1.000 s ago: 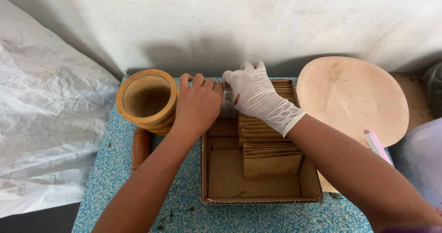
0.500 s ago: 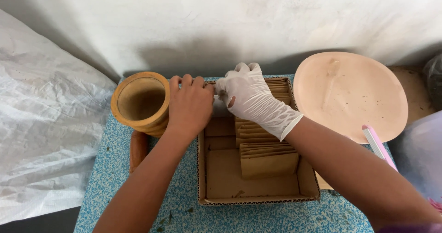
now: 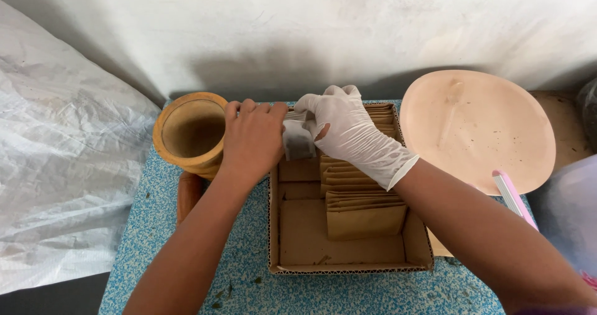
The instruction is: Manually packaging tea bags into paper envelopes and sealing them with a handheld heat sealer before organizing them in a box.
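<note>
My bare left hand and my right hand, in a white glove, together hold a small grey-white sachet above the far left corner of an open cardboard box. Both hands pinch its upper edge. Inside the box, a row of brown paper packets stands upright along the right side; the left side shows bare cardboard floor. A round wooden mortar stands just left of my left hand.
A wooden pestle lies below the mortar on the blue speckled tabletop. A large pale pink plate sits right of the box, with a pink-handled tool at its near edge. White plastic sheeting covers the left.
Both hands have lifted the sachet slightly so that it now shows between them. The view has shifted a little; the box and mortar stay in place.
</note>
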